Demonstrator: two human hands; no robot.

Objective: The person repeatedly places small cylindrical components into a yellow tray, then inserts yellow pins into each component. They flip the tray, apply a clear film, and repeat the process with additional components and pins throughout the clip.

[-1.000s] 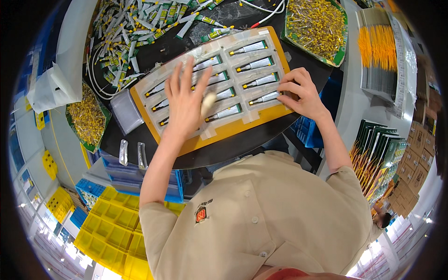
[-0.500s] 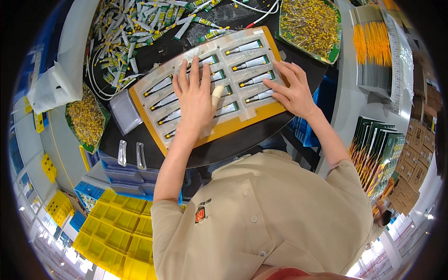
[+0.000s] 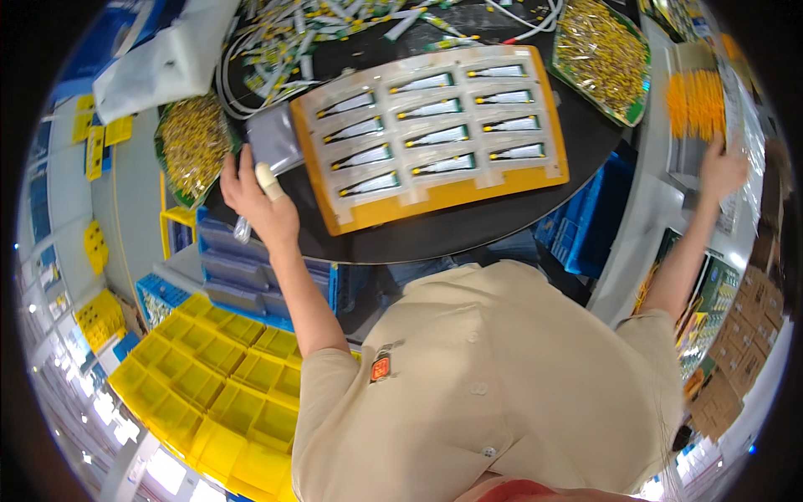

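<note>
A yellow-edged tray (image 3: 452, 203) lies on the black round table, its white moulded slots filled with several small tubes (image 3: 437, 135) with green ends and dark, yellow-tipped nozzles. My left hand (image 3: 263, 201) hovers at the table's left edge with fingers apart, a pale cover on one digit. Close to it are a stack of clear plastic sheets (image 3: 274, 138) and a small clear plastic piece (image 3: 242, 230), partly hidden by the hand. Far to the right, my right hand (image 3: 723, 174) reaches to a stack of cards with orange strips (image 3: 694, 105), fingers slightly apart and somewhat blurred.
Bags of yellow-headed pins stand left (image 3: 194, 138) and right (image 3: 600, 54) of the tray. Loose tubes (image 3: 309, 38) and a white cable (image 3: 224, 79) lie behind it. Blue crates (image 3: 585, 213) and yellow bins (image 3: 201, 376) stand below the table.
Both hands have left the tray: the left moved left toward the plastic pieces, the right far right to the card stack. The tray appears less tilted, its slots now fully visible.
</note>
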